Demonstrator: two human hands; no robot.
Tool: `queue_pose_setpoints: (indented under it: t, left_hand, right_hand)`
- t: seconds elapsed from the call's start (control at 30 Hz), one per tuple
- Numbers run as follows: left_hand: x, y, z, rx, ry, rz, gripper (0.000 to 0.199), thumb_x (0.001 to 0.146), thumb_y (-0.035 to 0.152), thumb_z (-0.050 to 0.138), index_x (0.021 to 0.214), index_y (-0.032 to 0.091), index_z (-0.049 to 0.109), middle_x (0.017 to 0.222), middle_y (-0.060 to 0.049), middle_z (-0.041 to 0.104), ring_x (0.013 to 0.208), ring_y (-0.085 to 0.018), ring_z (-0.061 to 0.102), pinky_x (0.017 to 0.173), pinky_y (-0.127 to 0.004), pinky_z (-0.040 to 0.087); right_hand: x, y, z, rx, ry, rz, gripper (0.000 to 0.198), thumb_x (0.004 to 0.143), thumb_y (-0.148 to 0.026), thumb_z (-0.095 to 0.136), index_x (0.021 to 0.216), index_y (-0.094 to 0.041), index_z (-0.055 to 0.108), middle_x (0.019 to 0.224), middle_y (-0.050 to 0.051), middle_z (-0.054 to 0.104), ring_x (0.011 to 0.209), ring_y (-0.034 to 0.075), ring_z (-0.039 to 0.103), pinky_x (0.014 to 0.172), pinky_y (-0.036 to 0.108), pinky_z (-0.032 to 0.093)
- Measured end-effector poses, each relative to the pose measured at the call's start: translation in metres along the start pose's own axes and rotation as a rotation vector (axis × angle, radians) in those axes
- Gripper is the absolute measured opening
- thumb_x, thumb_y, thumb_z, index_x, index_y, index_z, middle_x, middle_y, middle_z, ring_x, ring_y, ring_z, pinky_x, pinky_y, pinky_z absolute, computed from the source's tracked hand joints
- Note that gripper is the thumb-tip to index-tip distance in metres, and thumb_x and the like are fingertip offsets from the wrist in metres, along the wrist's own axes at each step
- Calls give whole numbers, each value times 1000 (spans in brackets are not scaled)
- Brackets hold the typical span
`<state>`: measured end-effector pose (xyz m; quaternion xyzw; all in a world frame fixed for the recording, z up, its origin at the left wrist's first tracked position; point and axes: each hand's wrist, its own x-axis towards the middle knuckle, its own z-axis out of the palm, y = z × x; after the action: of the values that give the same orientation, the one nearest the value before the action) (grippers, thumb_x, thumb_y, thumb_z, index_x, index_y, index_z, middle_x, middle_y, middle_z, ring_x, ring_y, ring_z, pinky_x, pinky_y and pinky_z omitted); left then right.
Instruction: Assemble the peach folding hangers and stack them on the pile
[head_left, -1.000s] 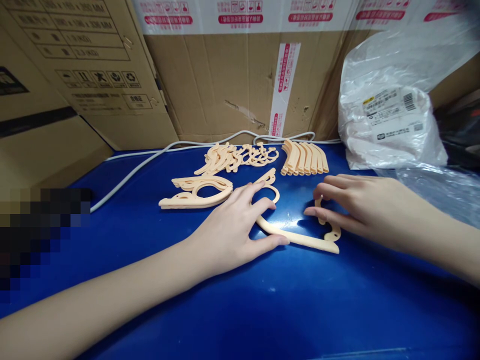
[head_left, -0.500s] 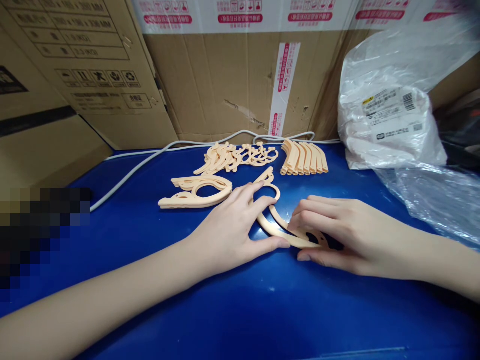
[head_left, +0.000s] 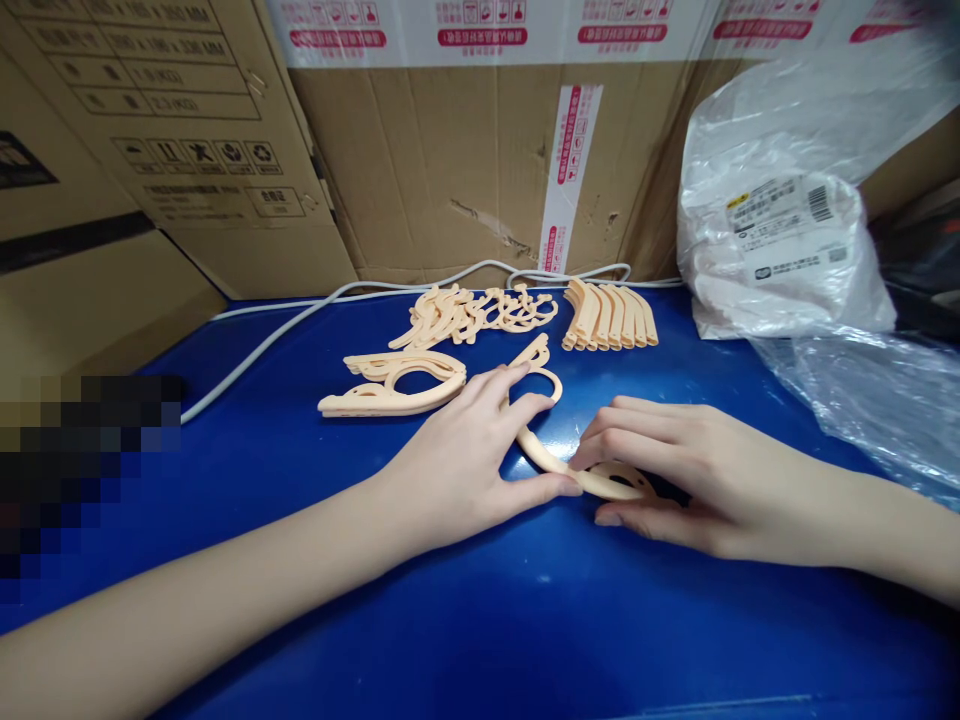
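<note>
Beige hanger [head_left: 545, 458]: we had left grip [head_left: 463, 442] and right grip [head_left: 671, 470] clamped on it, likely mid-fold; next press needed steadiness.

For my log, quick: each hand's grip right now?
Left hand: holding the cream curved piece, fingers spread.
Right hand: closed on the same piece's right end.

One head-worn camera looks forward and down from close above the blue tabletop [head_left: 525, 630], facing a cardboard box [head_left: 435, 150].
</note>
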<state>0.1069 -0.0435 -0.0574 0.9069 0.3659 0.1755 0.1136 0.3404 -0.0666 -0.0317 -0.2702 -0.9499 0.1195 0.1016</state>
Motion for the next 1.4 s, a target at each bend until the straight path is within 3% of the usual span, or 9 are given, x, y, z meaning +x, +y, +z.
queue_pose_setpoints:
  t: [0.47,0.9,1.1,1.4]
  left_hand:
    - [0,0,0,4,15,35,62,85,58,59,131,17,49,147,-16,44,137,-32,38,112,-52,34]
    - [0,1,0,25,30,74,55,92,39,56,139,16,40,146,-15,45,136,-28,41,112,-46,35]
    - [0,2,-2,30,28,88,50,94,36,53,138,17,41,146,-14,46,133,-28,44,110,-45,37]
    - [-1,1,-1,59,48,78,50,93,38,53,137,17,42,145,-13,47,130,-28,47,107,-46,39]
  right_hand:
    - [1,0,1,88,-23,35,17,96,-23,49,108,-19,60,98,7,63,89,18,56,75,30,45]
    - [-2,16,8,-137,208,83,20,95,-26,49,113,-18,55,104,10,65,92,21,60,77,34,48]
    - [-2,19,9,-116,225,165,23,95,-29,51,116,-20,53,103,7,64,92,19,61,78,32,49]
    - [-2,17,7,-123,238,102,22,95,-29,52,114,-18,55,104,8,65,94,19,60,79,31,49]
